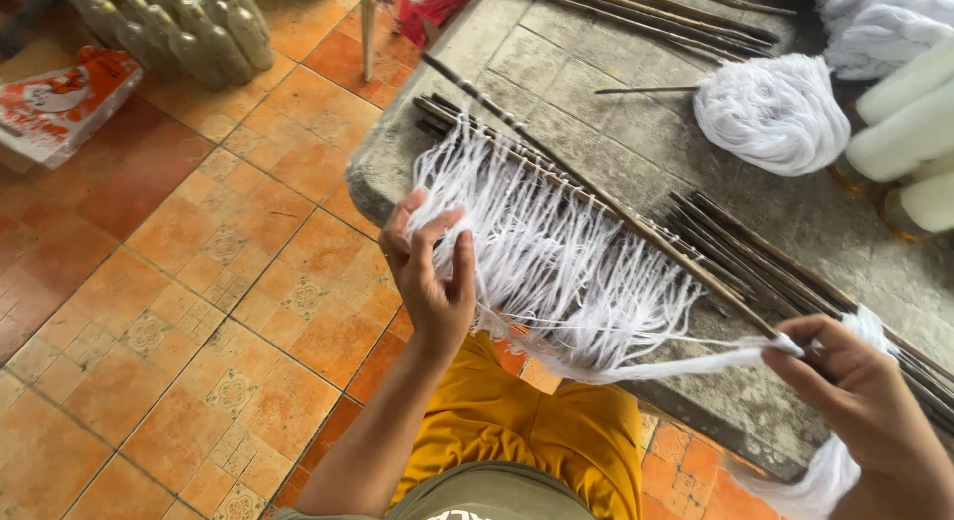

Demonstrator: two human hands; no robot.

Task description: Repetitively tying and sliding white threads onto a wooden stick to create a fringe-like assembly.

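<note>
Sticks (636, 227) bear white strands (556, 261) between yarn ball (770, 112) and hands.

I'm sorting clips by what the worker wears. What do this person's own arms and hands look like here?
Both forearms are bare, with no sleeves reaching them. The left hand and right hand carry no gloves, and no rings, watch or bracelets show. Below them are mustard-yellow trousers and the hem of an olive-grey shirt.

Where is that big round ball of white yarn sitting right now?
In the head view, the ball of white yarn lies upper right on the grey stone slab, beside the pale rolls and beyond the dark sticks.
</note>
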